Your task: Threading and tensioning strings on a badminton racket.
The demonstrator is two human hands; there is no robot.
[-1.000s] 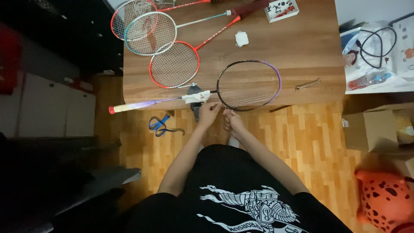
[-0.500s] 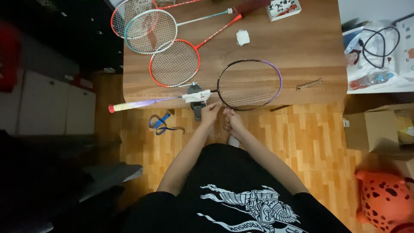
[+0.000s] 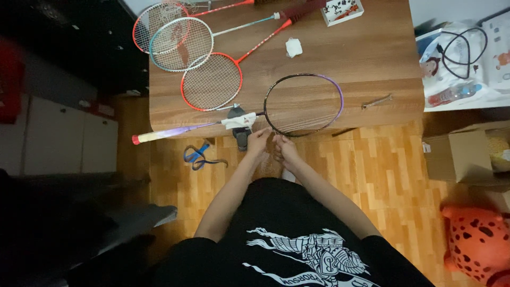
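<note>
Wooden table (image 3: pixel 319 64) over a parquet floor (image 3: pixel 372 175), pale cabinets off to the left, and a cardboard box (image 3: pixel 467 154) plus an orange spotted toy (image 3: pixel 475 244) on the right. Three red and white rackets (image 3: pixel 196 58) are piled at the table's far left corner, with a crumpled white wad (image 3: pixel 293 47) near them. The black and purple racket (image 3: pixel 303 104) lies flat at the near edge, its handle sticking out left past the table. Both hands sit right at its lower rim: left hand (image 3: pixel 258 141) and right hand (image 3: pixel 284 147) close together, fingers curled like they're pinching something thin there, though it's too small to tell what. A blue strap (image 3: pixel 197 155) lies on the floor.
</note>
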